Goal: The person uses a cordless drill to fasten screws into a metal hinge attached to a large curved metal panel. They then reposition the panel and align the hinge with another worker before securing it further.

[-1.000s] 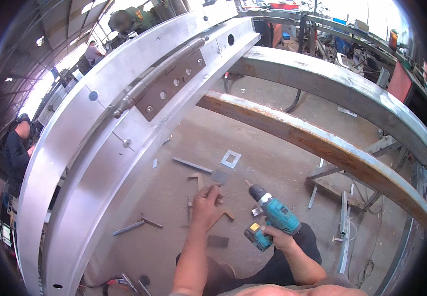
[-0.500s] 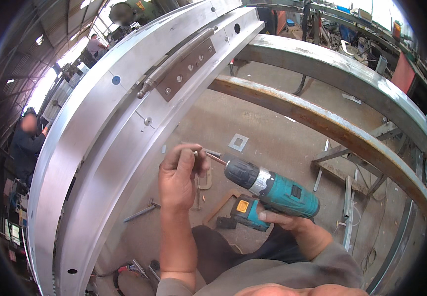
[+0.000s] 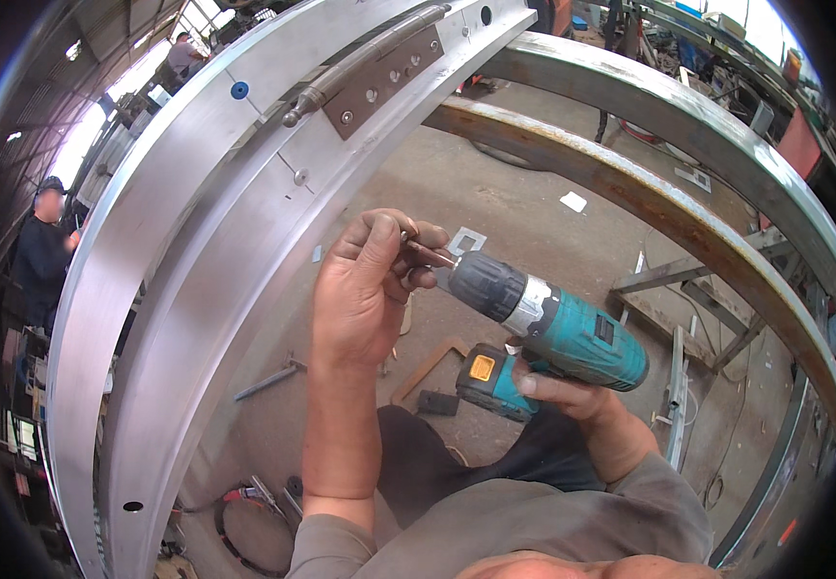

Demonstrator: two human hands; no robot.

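My right hand (image 3: 572, 394) is wrapped round the grip of a teal and black cordless drill (image 3: 582, 333), its chuck pointing up and left. A thin bit (image 3: 434, 255) sticks out of the chuck. My left hand (image 3: 365, 280) is closed in a pinch at the bit's tip; a small metal end shows between the fingers, but what they hold is mostly hidden. Beyond my hands, a brown hinge (image 3: 389, 82) with a long barrel lies on a silvery metal frame (image 3: 215, 227). Several round fastener heads or holes show on its plate. Neither hand touches the frame.
Curved-looking steel beams (image 3: 630, 183) cross at the right, one of them rusty. A bar (image 3: 268, 380), a dark block (image 3: 437, 402) and a square plate (image 3: 467, 241) lie on the floor. Another person (image 3: 43, 256) stands beyond the frame at far left.
Both hands and the drill have moved up the picture, with the drill slightly right. My left fingers now sit closer round the bit's tip. The hinge and frame appear shifted with the view.
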